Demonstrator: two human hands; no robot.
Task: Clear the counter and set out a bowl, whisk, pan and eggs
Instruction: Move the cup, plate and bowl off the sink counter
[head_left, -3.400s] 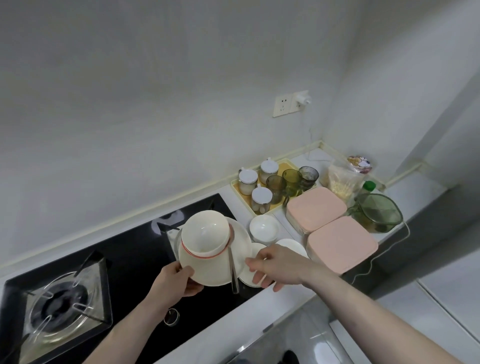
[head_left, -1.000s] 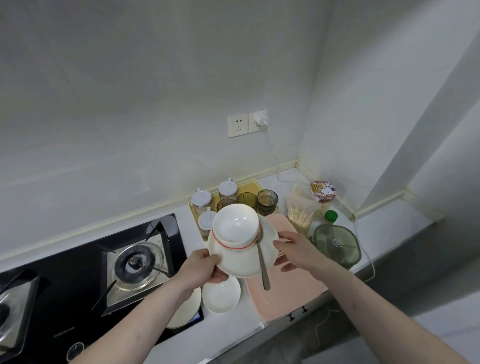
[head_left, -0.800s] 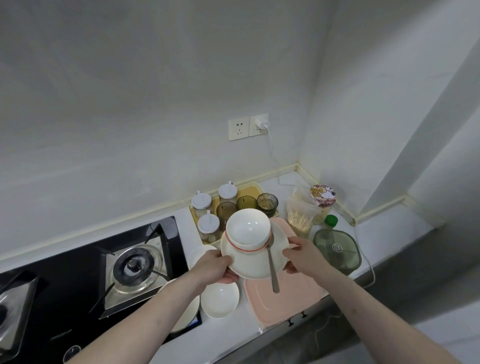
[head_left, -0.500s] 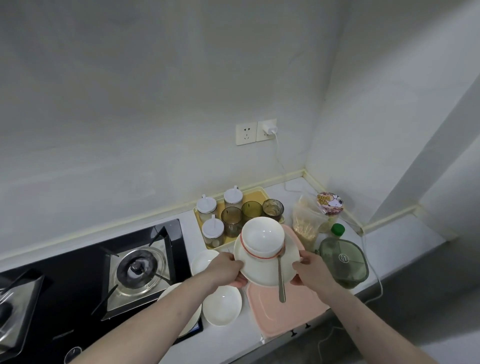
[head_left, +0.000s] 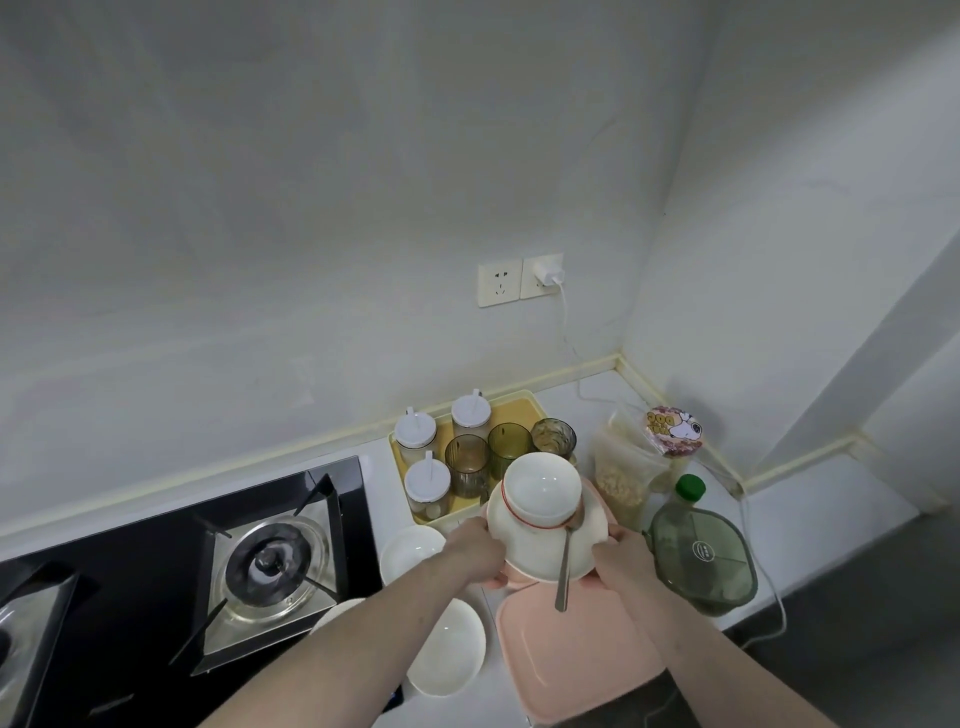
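I hold a stack of dishes above the pink containers (head_left: 571, 660): a white plate (head_left: 540, 564) carrying a cream bowl with a red rim line (head_left: 537, 496) and a metal spoon (head_left: 565, 566) whose handle hangs over the plate's near edge. My left hand (head_left: 475, 551) grips the plate's left rim and my right hand (head_left: 621, 558) grips its right rim. Two small white bowls (head_left: 415, 551) (head_left: 452, 649) sit on the counter below left, beside a white plate (head_left: 332, 613) partly hidden by my left forearm.
A yellow tray (head_left: 519, 410) with lidded jars and tinted glasses stands behind the stack. A green lidded container (head_left: 701, 561), a green-capped bottle (head_left: 685, 493) and a food bag (head_left: 623, 478) lie to the right. A gas hob (head_left: 270, 561) lies left; a charger cable trails from the socket (head_left: 543, 273).
Both hands have carried the plate, bowl and spoon rightwards from over the hob to above the pink containers. My right hand took hold of the plate's right rim.
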